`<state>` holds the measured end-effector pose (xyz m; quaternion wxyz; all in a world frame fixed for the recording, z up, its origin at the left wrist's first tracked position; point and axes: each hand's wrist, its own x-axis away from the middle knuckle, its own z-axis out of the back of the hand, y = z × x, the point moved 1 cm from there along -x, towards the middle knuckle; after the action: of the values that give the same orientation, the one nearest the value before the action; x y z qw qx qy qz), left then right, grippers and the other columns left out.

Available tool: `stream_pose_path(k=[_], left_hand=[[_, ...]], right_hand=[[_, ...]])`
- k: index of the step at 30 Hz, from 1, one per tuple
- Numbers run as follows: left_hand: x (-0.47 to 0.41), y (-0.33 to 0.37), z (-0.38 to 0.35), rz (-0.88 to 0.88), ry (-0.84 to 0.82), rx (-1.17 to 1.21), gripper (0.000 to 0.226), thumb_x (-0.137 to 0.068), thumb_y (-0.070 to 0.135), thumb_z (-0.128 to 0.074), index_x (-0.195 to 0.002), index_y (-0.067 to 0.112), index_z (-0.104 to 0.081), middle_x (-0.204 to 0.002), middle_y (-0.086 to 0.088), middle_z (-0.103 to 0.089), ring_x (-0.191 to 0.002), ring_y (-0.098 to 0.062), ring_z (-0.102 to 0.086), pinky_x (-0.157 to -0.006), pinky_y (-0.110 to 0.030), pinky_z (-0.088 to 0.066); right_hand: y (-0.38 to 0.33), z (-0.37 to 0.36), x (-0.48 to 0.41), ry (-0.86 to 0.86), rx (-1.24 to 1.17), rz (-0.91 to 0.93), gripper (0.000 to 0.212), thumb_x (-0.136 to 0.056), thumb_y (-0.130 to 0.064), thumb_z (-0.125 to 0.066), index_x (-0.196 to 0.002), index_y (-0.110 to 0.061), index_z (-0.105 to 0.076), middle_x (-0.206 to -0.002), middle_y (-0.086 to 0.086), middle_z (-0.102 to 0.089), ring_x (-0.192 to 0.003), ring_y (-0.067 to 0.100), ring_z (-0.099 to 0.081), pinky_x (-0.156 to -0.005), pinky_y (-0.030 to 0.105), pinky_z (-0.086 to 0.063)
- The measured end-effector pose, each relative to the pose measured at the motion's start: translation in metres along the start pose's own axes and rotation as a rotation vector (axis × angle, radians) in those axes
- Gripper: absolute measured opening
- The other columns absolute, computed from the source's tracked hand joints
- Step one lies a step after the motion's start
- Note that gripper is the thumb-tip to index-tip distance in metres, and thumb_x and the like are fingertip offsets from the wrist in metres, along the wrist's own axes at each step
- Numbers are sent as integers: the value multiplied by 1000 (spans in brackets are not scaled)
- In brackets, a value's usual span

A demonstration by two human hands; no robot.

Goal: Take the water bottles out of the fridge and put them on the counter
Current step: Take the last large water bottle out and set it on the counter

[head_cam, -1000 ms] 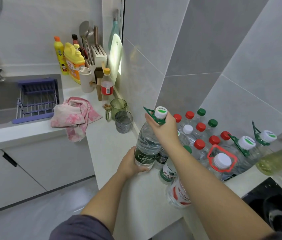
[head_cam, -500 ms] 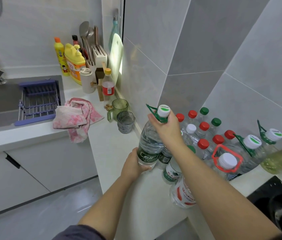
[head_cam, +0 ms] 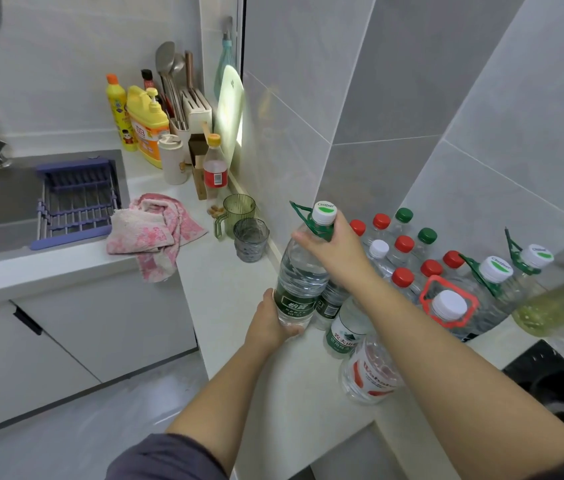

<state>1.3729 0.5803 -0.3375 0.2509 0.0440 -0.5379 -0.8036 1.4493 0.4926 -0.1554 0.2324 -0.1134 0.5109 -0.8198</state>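
Note:
A large clear water bottle [head_cam: 299, 278] with a white cap and green carry handle stands on the white counter [head_cam: 239, 306], at the left edge of a cluster of bottles. My right hand [head_cam: 334, 249] grips its neck and handle from above. My left hand [head_cam: 270, 323] cups its base from the near side. Behind it stand several small bottles with red and green caps [head_cam: 403, 244], two more big green-handled bottles [head_cam: 495, 271], and a big one with a red handle [head_cam: 450, 306]. The fridge is out of view.
Two cups, one green [head_cam: 239, 214] and one grey [head_cam: 251, 239], stand by the wall left of the bottle. A pink towel [head_cam: 155, 226] hangs over the counter edge. Sink with purple rack [head_cam: 76, 202] at left; detergent bottles and utensils at the back corner. Black stove [head_cam: 557, 386] at right.
The view shifted slightly. Both hands stay on the large bottle at the same spot on the counter; nothing else has moved.

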Motion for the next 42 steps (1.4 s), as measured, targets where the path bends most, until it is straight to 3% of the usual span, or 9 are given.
stream_pose_path(k=[6,15,18,22,25,29,33,38,42], left_hand=[[12,1,-5,17,37,61,76,-76,20,-81,-137,12,-36,-128,-3,-59,-116,-23,-57,-84,-24,-40],[20,9,-10,83,53,156,69,-82,21,-77,-136,14,-36,-128,-1,-59,-118,-26,-56,-84,-25,-40],[31,15,-26,245,113,262,78,-85,20,-72,-145,7,-24,-130,-5,-54,-123,-31,-53,-88,-28,-40],[38,21,-50,479,56,638,59,-89,10,-56,-139,12,-25,-109,-7,-57,-93,-31,-61,-83,-41,-52],[43,33,-62,585,-50,916,63,-92,1,-44,-145,14,-13,-114,-9,-48,-86,-28,-64,-71,-41,-55],[44,43,-66,585,-45,1033,79,-91,-4,-37,-152,19,8,-146,-16,-33,-86,-28,-63,-80,-39,-53],[51,46,-66,573,-52,1069,85,-91,-6,-34,-151,24,19,-133,-8,-33,-101,-35,-60,-85,-41,-50],[54,38,-65,541,-60,1069,77,-91,-5,-35,-152,22,2,-150,-11,-28,-104,-36,-63,-84,-41,-50],[58,24,-57,549,-5,965,55,-91,0,-41,-142,14,-25,-139,-14,-39,-104,-35,-63,-74,-37,-50]], right_hand=[[0,25,8,-94,516,-84,87,-70,-44,-83,-141,-19,-38,-139,4,-47,-124,23,-49,-100,41,-44],[9,44,25,-191,1180,-368,70,-82,-23,-73,-137,-13,-31,-126,11,-52,-110,31,-56,-68,35,-40],[11,47,28,-209,1226,-455,59,-83,-20,-72,-132,-7,-42,-110,9,-57,-100,27,-58,-68,34,-43],[11,49,27,-239,1215,-445,27,-82,-22,-75,-100,-11,-59,-97,6,-56,-91,24,-59,-68,31,-46],[12,48,28,-205,1202,-429,31,-80,-22,-77,-105,-11,-61,-98,6,-55,-102,25,-62,-68,31,-46],[16,49,29,-180,1198,-419,33,-80,-20,-77,-108,-9,-63,-105,8,-60,-102,25,-63,-67,30,-45],[16,49,30,-181,1211,-402,34,-81,-17,-75,-112,-9,-63,-113,9,-63,-105,26,-63,-68,30,-46],[14,47,33,-200,1221,-394,29,-82,-15,-72,-109,-10,-61,-96,6,-54,-102,25,-63,-67,30,-45],[12,47,39,-184,1268,-322,24,-86,-13,-65,-110,-11,-61,-93,5,-54,-90,24,-60,-64,30,-44]])
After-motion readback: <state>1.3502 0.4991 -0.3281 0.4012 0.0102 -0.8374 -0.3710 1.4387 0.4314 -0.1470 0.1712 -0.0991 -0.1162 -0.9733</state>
